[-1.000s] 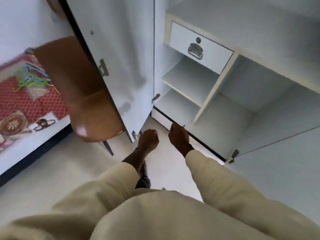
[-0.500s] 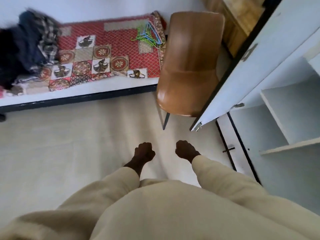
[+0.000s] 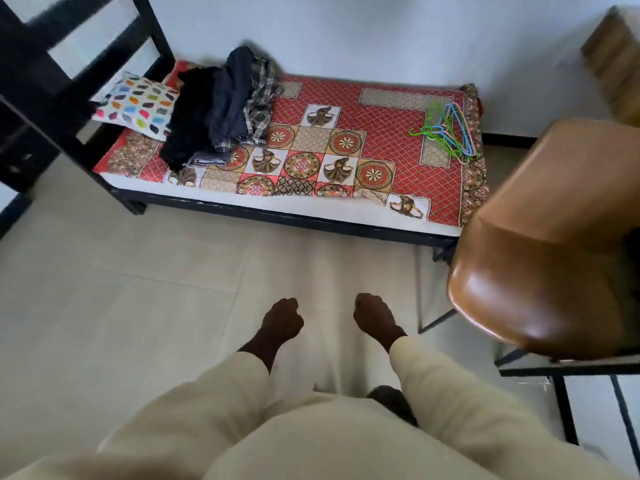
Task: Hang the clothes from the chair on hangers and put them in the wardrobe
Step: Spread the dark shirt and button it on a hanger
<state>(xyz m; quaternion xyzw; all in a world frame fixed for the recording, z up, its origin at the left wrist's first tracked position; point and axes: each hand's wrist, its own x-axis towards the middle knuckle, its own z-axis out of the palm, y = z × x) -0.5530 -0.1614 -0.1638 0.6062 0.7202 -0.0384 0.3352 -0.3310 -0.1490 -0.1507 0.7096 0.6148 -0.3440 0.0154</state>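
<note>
I find no readable text, label, brand, number or sign anywhere in my head view. The bedspread [image 3: 377, 133] carries only printed figures and flower medallions, and the pillow [image 3: 138, 105] only coloured patches; neither bears any lettering.

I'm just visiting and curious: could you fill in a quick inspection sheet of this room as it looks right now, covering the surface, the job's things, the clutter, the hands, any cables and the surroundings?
Surface: bed with a red patterned cover, set against the wall.
Job's things: pile of dark and checked clothes on the bed near the pillow; plastic hangers, green, blue and pink, at the bed's other end; brown chair with nothing on its seat.
Clutter: multicoloured pillow at the head of the bed.
Hands: left hand and right hand both have curled fingers, holding nothing, over the floor.
Cables: nothing seen.
Surroundings: pale tiled floor, black bed frame, white wall.
</note>
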